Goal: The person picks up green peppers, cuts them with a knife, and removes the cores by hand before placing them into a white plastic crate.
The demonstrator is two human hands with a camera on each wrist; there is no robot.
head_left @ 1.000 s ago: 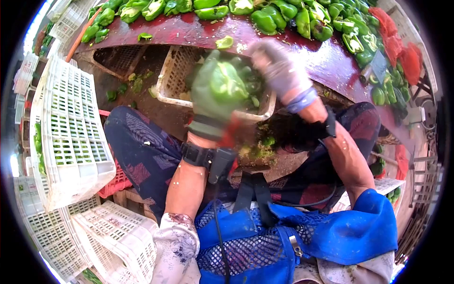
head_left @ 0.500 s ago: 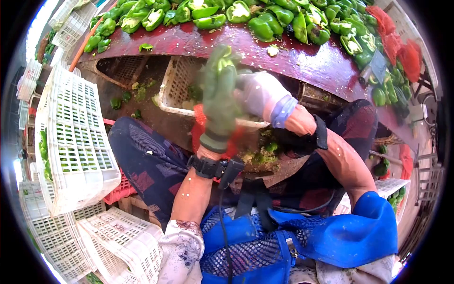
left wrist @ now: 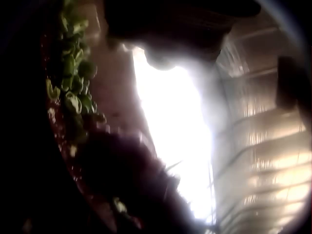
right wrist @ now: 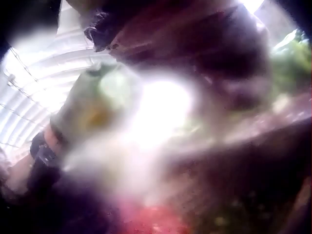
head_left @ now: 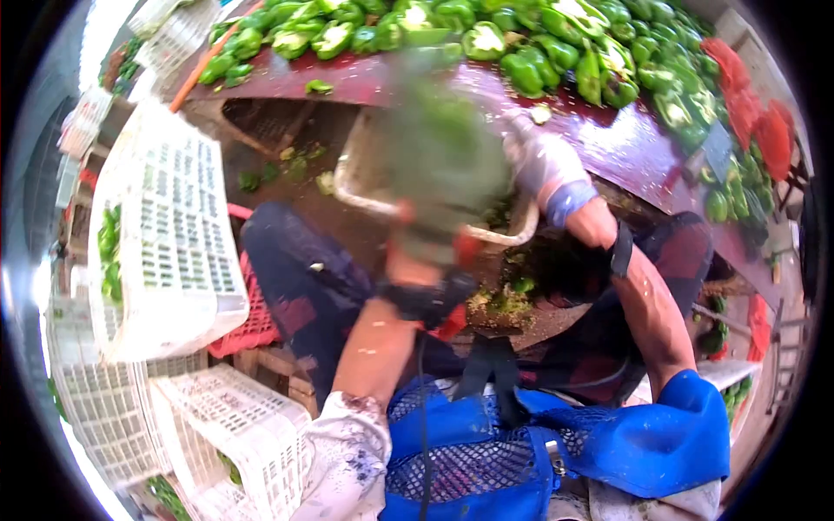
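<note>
Desk: Head view?
Photographer: Bright, bowed at the edges, black at the corners; glare whitens the tabletop (head_left: 627, 148), and motion smears the left hand (head_left: 447, 148).
Desk: Wrist views?
Photographer: Hazy, dark-edged, white light burning out both centers.

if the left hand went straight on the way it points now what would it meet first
Probably the green bell peppers piled on the dark red tabletop, ahead of the left hand. Blur and unclear depth mean it might pass above them.
</note>
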